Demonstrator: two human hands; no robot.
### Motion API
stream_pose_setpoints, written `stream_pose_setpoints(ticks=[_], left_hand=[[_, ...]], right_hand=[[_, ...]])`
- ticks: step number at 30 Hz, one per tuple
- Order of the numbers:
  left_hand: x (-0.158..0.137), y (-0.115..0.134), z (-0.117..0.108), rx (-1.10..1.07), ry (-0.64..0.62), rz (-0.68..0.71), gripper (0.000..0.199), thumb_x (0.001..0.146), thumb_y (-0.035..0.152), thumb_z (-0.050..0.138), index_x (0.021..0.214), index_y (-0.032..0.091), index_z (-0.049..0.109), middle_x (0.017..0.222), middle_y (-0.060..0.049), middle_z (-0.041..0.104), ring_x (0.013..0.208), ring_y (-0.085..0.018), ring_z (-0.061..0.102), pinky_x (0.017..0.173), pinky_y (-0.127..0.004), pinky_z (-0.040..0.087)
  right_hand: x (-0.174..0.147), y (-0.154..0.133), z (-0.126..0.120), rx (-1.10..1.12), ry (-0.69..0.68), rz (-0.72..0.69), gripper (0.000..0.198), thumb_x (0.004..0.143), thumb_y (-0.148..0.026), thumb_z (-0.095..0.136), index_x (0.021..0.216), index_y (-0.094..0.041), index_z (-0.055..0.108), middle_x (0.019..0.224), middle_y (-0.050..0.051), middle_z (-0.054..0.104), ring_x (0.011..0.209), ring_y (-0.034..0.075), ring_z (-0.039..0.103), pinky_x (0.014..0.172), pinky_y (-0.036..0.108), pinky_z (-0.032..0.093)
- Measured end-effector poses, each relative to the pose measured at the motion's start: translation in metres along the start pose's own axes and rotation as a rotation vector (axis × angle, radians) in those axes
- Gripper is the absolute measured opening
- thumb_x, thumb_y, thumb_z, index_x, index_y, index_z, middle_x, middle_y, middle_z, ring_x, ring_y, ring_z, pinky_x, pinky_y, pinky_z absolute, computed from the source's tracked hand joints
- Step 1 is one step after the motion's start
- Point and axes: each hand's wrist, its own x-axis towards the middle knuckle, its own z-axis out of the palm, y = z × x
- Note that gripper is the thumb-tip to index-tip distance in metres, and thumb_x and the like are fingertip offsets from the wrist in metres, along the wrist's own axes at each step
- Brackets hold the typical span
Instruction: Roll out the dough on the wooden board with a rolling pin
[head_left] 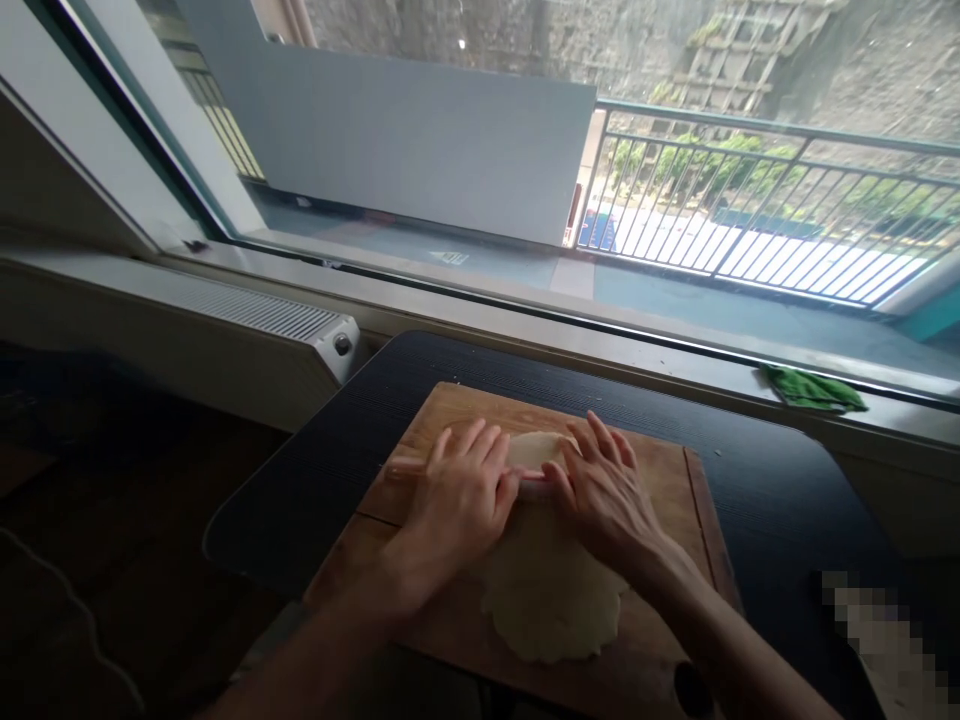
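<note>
A thin rolling pin [533, 477] lies across a sheet of pale dough [555, 595], which is long and has uneven edges. My left hand [465, 485] rests over the pin's left part, its fingers bent across it and its thumb pointing inward. On the pin's right part is my right hand [606, 490], palm down, with its fingers reaching forward over it. Between my thumbs a short stretch of the pin shows, and its left end sticks out past my left hand. Its right end is hidden. The dough lies on a wooden board [667, 475].
Under the board is a black table [300, 490] with rounded corners. A green cloth [814, 390] lies on the window sill beyond it. To the left, a white radiator [225, 310] runs along the wall below the window. Something blurred out is at the lower right.
</note>
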Motion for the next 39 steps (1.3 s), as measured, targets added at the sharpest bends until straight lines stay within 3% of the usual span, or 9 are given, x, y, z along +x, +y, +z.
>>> stream_pose_setpoints(ticks=[4, 9, 12, 19, 23, 26, 29, 35, 39], left_hand=[[-0.025, -0.002, -0.004, 0.004, 0.034, 0.091, 0.052, 0.092, 0.038, 0.035, 0.138, 0.014, 0.038, 0.144, -0.008, 0.040, 0.135, -0.024, 0.030, 0.112, -0.047, 0.018], [0.043, -0.012, 0.011, 0.060, 0.054, -0.080, 0.046, 0.094, 0.039, 0.029, 0.127, 0.016, 0.052, 0.136, -0.010, 0.050, 0.132, -0.027, 0.034, 0.109, -0.052, 0.022], [0.064, -0.009, 0.013, 0.058, 0.039, -0.117, 0.044, 0.093, 0.039, 0.030, 0.121, 0.017, 0.057, 0.132, -0.010, 0.054, 0.130, -0.027, 0.037, 0.107, -0.051, 0.025], [-0.024, 0.001, 0.000, -0.019, 0.048, 0.076, 0.047, 0.092, 0.033, 0.036, 0.136, 0.018, 0.041, 0.140, -0.008, 0.045, 0.131, -0.026, 0.035, 0.109, -0.049, 0.020], [-0.048, -0.015, -0.008, -0.013, 0.040, 0.091, 0.041, 0.088, 0.026, 0.044, 0.129, 0.020, 0.048, 0.124, -0.008, 0.058, 0.114, -0.026, 0.049, 0.099, -0.047, 0.031], [-0.039, -0.010, -0.019, -0.031, -0.013, 0.058, 0.034, 0.087, 0.031, 0.049, 0.120, 0.024, 0.054, 0.106, -0.006, 0.063, 0.096, -0.025, 0.053, 0.084, -0.042, 0.039], [-0.029, 0.022, -0.026, -0.117, -0.038, 0.125, 0.030, 0.088, 0.037, 0.049, 0.115, 0.026, 0.056, 0.105, -0.004, 0.061, 0.096, -0.023, 0.052, 0.082, -0.041, 0.038], [-0.002, 0.072, -0.011, -0.182, -0.043, 0.151, 0.028, 0.093, 0.029, 0.035, 0.105, 0.026, 0.059, 0.105, -0.004, 0.059, 0.101, -0.021, 0.049, 0.091, -0.040, 0.037], [0.059, 0.070, 0.010, -0.096, -0.044, 0.067, 0.034, 0.092, 0.037, 0.032, 0.110, 0.022, 0.057, 0.115, -0.008, 0.058, 0.114, -0.024, 0.045, 0.100, -0.046, 0.031]], right_hand=[[-0.009, 0.018, -0.002, 0.014, -0.032, -0.038, 0.046, 0.094, -0.047, 0.026, 0.121, -0.022, 0.055, 0.135, 0.007, 0.047, 0.137, 0.026, 0.018, 0.108, 0.046, 0.020], [0.060, 0.043, 0.007, 0.004, -0.069, 0.123, 0.048, 0.095, -0.046, 0.023, 0.112, -0.023, 0.061, 0.141, 0.007, 0.039, 0.137, 0.027, 0.017, 0.106, 0.046, 0.022], [0.075, 0.043, 0.007, 0.008, -0.067, 0.161, 0.047, 0.095, -0.044, 0.024, 0.115, -0.021, 0.058, 0.141, 0.009, 0.038, 0.136, 0.026, 0.019, 0.104, 0.045, 0.024], [-0.017, 0.017, 0.004, -0.011, 0.085, -0.019, 0.046, 0.093, -0.045, 0.033, 0.127, -0.019, 0.050, 0.143, 0.009, 0.038, 0.137, 0.026, 0.017, 0.109, 0.046, 0.019], [-0.040, 0.008, -0.004, 0.022, 0.105, -0.059, 0.036, 0.094, -0.040, 0.036, 0.117, -0.021, 0.056, 0.145, 0.007, 0.035, 0.138, 0.026, 0.014, 0.110, 0.048, 0.016], [-0.042, 0.014, -0.014, 0.036, 0.130, -0.057, 0.031, 0.094, -0.036, 0.035, 0.091, -0.021, 0.062, 0.139, 0.005, 0.042, 0.138, 0.025, 0.017, 0.110, 0.048, 0.017], [-0.056, 0.032, -0.019, 0.013, 0.227, -0.031, 0.028, 0.093, -0.034, 0.038, 0.082, -0.021, 0.060, 0.127, 0.007, 0.052, 0.136, 0.025, 0.023, 0.109, 0.047, 0.020], [-0.100, 0.063, -0.004, -0.044, 0.244, 0.099, 0.027, 0.091, -0.036, 0.039, 0.086, -0.022, 0.061, 0.125, 0.008, 0.053, 0.132, 0.025, 0.030, 0.103, 0.042, 0.032], [-0.075, 0.076, -0.001, -0.058, 0.220, 0.226, 0.031, 0.091, -0.035, 0.036, 0.104, -0.022, 0.061, 0.131, 0.007, 0.048, 0.133, 0.024, 0.027, 0.105, 0.041, 0.027]])
